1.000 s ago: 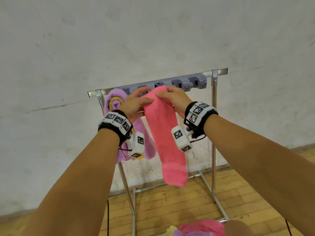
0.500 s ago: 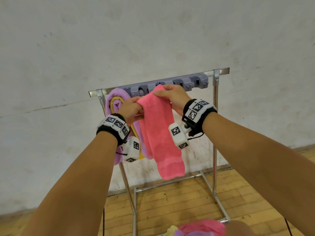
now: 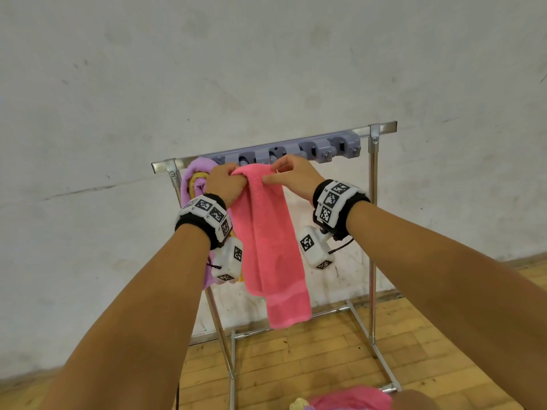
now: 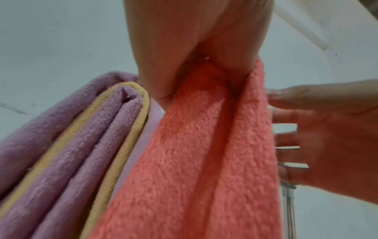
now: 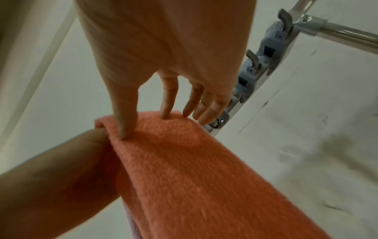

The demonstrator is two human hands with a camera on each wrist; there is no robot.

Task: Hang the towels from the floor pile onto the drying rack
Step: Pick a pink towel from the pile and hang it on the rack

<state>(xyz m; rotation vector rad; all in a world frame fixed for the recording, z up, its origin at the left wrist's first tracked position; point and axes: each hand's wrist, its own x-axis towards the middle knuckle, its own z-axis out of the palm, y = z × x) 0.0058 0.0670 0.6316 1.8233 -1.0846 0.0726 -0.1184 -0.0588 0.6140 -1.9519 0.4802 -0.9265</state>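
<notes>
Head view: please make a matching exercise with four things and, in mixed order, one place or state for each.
Things:
1. pink towel
2. purple towel
3. left hand
4. floor pile

Places or states:
A. at the bottom edge of the picture
B. grips the bunched top of a towel
C. hangs at the rack's left end
D. draped at the bar, held by both hands

Pairs: 1-D, 2-C, 3-B, 4-A

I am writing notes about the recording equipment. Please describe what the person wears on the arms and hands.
Both forearms and hands are bare, with no sleeves or gloves. The left hand and the right hand each have a black wristband carrying white blocks printed with black square markers. A white camera box with the same markers hangs under each wrist, and a thin black cable runs from it.
</notes>
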